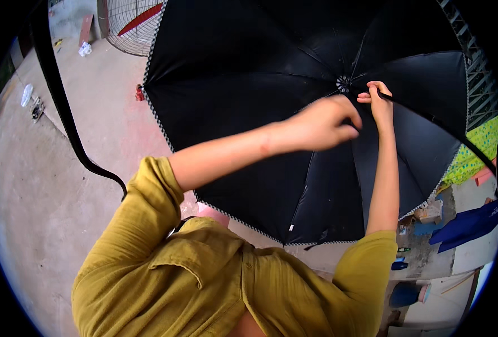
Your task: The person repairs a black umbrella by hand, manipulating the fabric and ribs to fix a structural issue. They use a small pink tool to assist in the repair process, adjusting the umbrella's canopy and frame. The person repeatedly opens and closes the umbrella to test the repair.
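Note:
A large open black umbrella (240,121) with a checked edge spreads in front of me. Its ribs meet at a central hub (344,84), and a small white tag (291,227) hangs low on one panel. My left hand (330,122) reaches across the canopy just below the hub, slightly blurred. Its fingers curl, with a gap between thumb and forefinger and nothing visible there. Right of the hub, my right hand (379,104) is raised with bent fingers drawn together. What they grip, if anything, cannot be made out. The umbrella's shaft is not distinguishable.
Black straps (72,123) cross the view at both sides. A wire-guarded fan (133,25) with a red blade stands beyond the umbrella's upper left edge, above concrete floor (52,196). At right lie yellow-green patterned cloth (476,151), dark blue cloth (467,227) and a blue container (403,294).

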`<state>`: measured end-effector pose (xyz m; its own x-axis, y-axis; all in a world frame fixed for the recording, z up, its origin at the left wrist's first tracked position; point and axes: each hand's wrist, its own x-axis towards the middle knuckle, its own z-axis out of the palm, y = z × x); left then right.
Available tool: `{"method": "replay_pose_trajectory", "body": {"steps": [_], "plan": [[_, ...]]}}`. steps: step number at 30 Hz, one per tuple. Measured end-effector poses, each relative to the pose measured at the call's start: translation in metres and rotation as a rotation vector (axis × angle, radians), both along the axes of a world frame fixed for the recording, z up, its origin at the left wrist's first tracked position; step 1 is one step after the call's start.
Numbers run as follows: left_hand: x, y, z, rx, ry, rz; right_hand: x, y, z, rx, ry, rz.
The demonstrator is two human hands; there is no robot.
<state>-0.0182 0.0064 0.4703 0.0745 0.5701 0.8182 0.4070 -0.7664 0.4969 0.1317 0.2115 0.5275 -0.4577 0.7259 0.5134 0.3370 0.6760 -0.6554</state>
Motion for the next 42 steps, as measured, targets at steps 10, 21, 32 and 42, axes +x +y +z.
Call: {"method": "replay_pose_trajectory", "body": {"steps": [10,21,32,42], "plan": [[-0.102,0.028,-0.204,-0.661,0.719,0.687,-0.013,0.044,-0.074,-0.352,-0.181,0.127],[-0.060,0.032,-0.249,-0.708,0.317,0.513,-0.044,0.100,-0.112,-0.343,-0.143,0.070],[-0.114,0.053,-0.309,-0.849,0.738,0.924,-0.056,0.077,-0.182,-0.372,-0.575,0.362],[-0.089,0.061,-0.429,-0.824,0.785,0.727,-0.048,0.084,-0.265,-0.543,-0.815,0.410]]}}
